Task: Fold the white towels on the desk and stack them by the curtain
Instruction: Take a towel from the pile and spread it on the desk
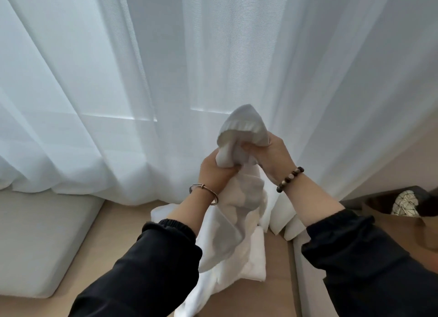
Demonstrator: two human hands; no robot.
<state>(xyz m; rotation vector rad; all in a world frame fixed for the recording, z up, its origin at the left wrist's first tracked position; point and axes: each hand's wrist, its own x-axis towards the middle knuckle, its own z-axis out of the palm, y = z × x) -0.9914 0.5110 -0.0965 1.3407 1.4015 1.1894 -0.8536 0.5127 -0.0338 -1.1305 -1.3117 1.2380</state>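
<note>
curtain point(118, 79), left hand point(213, 172), right hand point(272, 157) grip white towel point(241, 124) — lower part behind sleeve point(154, 269)

A sheer white curtain point(118, 79) fills the view from 9 through 12 to 3 o'clock, daylight glowing through it and showing the dim bars of a window frame point(113, 117) behind. At 8 o'clock a pale cushion point(35, 245) lies on the light wooden table point(106, 240). At 3 o'clock a beige wall point(403, 155) stands above a dark container point(376, 199).
</note>
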